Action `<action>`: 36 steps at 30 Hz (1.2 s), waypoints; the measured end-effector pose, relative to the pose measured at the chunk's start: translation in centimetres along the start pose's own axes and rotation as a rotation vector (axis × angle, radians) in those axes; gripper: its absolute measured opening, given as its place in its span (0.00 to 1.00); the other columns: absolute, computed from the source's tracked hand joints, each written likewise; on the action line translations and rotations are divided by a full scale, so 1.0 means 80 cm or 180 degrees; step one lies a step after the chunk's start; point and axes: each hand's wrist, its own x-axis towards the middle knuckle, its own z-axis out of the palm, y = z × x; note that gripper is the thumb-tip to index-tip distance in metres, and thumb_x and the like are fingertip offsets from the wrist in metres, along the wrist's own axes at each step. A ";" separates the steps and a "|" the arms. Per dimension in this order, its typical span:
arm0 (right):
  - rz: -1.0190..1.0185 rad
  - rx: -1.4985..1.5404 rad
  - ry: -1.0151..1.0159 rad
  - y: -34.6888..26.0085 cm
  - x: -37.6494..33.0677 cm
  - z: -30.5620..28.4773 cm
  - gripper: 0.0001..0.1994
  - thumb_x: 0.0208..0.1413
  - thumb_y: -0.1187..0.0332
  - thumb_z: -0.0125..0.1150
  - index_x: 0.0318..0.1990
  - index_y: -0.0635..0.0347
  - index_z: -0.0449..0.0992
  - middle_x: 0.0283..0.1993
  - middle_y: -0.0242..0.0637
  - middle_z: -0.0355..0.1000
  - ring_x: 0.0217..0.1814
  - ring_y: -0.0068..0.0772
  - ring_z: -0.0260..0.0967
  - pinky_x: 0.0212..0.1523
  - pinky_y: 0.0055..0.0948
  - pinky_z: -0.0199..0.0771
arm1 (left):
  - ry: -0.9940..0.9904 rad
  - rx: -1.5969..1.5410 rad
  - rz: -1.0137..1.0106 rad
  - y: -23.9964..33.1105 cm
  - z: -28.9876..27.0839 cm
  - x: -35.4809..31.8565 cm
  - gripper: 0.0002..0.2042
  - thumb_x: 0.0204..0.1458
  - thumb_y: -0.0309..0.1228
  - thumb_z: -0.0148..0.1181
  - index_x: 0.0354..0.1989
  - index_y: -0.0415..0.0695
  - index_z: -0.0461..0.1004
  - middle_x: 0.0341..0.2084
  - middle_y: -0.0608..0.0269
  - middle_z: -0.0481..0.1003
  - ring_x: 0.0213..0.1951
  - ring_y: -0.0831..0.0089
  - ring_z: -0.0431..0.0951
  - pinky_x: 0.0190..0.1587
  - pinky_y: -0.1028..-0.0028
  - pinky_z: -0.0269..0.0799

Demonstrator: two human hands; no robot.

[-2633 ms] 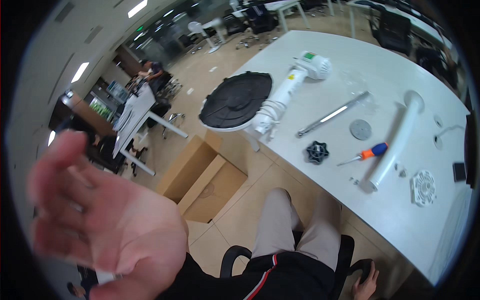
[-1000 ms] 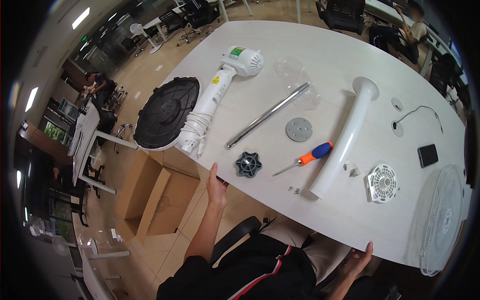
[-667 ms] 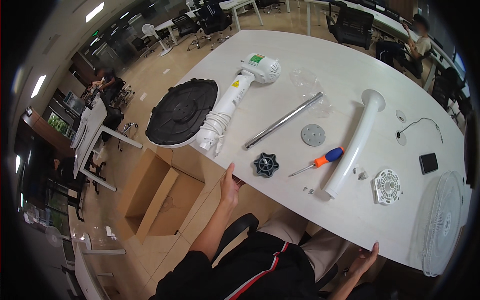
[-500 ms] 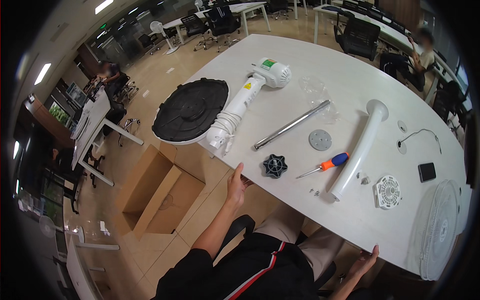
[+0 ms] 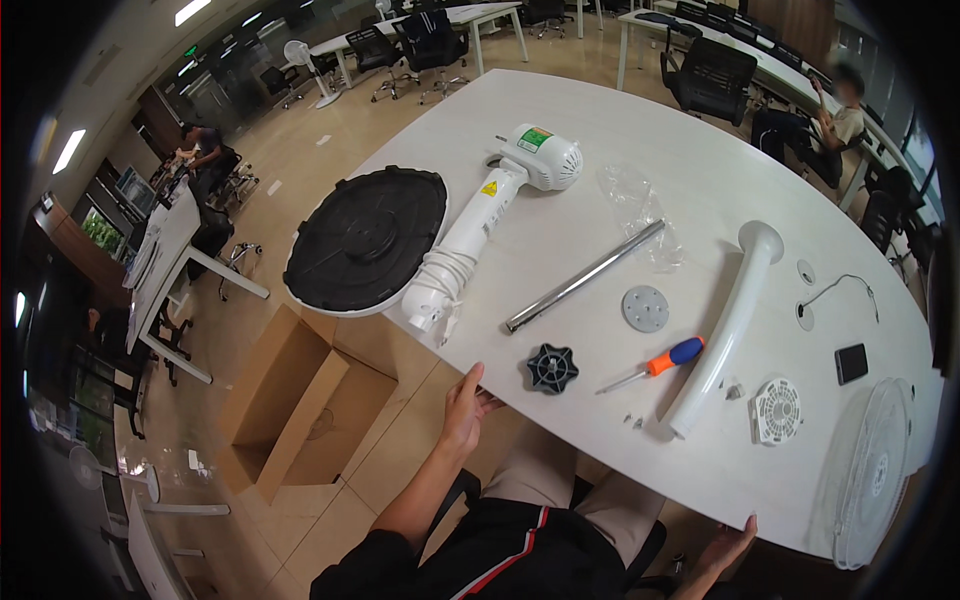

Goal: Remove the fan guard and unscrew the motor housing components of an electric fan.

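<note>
My left hand (image 5: 466, 410) holds the near edge of the white table (image 5: 700, 170), thumb at the top and the other fingers partly hidden beneath. Farther right along that edge, my right hand (image 5: 731, 543) grips it likewise. Nearest to my left hand lies a black star-shaped knob (image 5: 552, 369). A white fan motor unit (image 5: 545, 160), its cord wound round the stem, rests beside a round black-bottomed base (image 5: 365, 240). Toward the middle are a chrome tube (image 5: 585, 276), a grey perforated disc (image 5: 645, 309), an orange-and-blue screwdriver (image 5: 662, 361) and a white flared tube (image 5: 730, 325).
Small metal parts (image 5: 634, 423), a round white grille piece (image 5: 777, 411), a dark flat rectangular object (image 5: 851, 364) and a clear fan guard (image 5: 878, 475) occupy the table's right side. Clear plastic (image 5: 640, 205) lies behind the chrome tube. An opened cardboard box (image 5: 300, 410) stands on the floor at left.
The view has shifted slightly, so most things on the table sit a little lower in the picture. Both hands stay at the table edge, and nothing has been picked up.
</note>
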 end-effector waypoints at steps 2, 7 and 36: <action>-0.0003 0.0052 0.0028 0.004 0.003 -0.005 0.28 0.62 0.45 0.60 0.60 0.56 0.74 0.58 0.33 0.74 0.61 0.29 0.68 0.59 0.34 0.63 | 0.0037 0.0006 -0.0073 0.008 0.003 -0.002 0.20 0.67 0.43 0.59 0.53 0.35 0.76 0.44 0.53 0.82 0.43 0.63 0.85 0.46 0.62 0.83; 0.0090 -0.0001 0.0225 0.003 0.008 -0.022 0.30 0.63 0.47 0.58 0.64 0.61 0.72 0.63 0.37 0.73 0.68 0.35 0.66 0.66 0.39 0.62 | -0.0107 0.0000 -0.0264 0.017 -0.003 -0.004 0.21 0.69 0.42 0.57 0.54 0.32 0.74 0.46 0.51 0.82 0.46 0.61 0.85 0.51 0.59 0.84; -0.0286 0.1002 0.0559 0.023 -0.005 0.042 0.31 0.68 0.45 0.51 0.67 0.60 0.68 0.66 0.41 0.70 0.68 0.42 0.65 0.67 0.42 0.63 | -0.0383 0.2347 0.1828 0.099 0.037 -0.024 0.12 0.67 0.31 0.59 0.36 0.35 0.81 0.23 0.59 0.83 0.28 0.76 0.85 0.31 0.77 0.77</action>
